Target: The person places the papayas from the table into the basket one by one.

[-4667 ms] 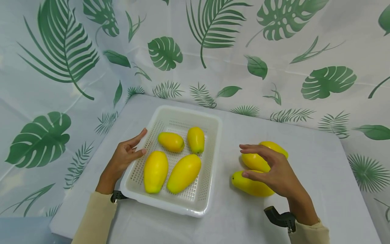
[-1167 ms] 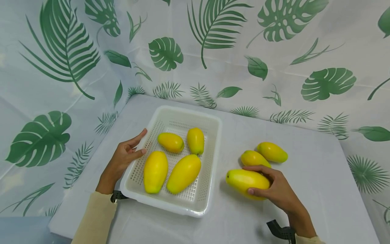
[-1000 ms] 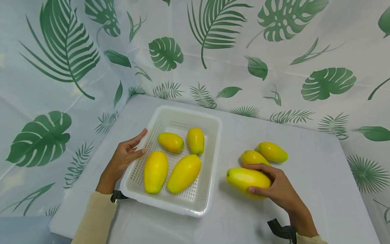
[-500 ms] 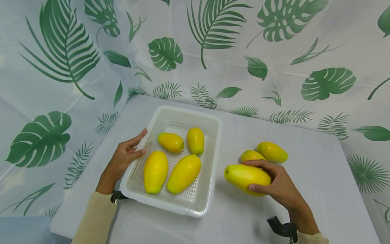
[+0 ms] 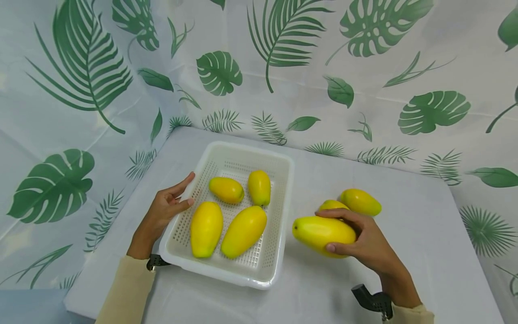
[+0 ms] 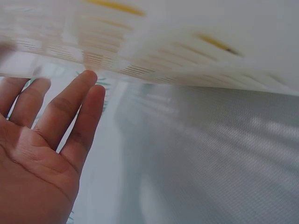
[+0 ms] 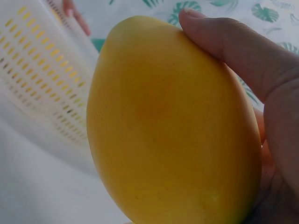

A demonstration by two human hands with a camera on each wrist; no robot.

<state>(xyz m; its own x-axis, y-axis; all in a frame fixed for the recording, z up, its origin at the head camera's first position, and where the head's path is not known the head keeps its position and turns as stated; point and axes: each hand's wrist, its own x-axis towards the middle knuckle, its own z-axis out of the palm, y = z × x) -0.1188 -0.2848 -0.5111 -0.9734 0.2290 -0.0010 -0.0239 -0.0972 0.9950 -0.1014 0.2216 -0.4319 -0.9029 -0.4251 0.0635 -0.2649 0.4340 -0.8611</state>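
Held fruit [image 5: 319,234] leftward over white table [image 5: 421,225]; leafy backdrop [image 5: 295,101]

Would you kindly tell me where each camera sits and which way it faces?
Head: worn on the head, facing forward and down at the white basket and held fruit; left hand, right hand and sleeves show.
Left wrist: on that wrist, facing the basket's outside; the left hand shows.
Right wrist: on that wrist, facing the held fruit; parts of both hands show.
Shared: head and right wrist both show the held fruit, basket and both hands.
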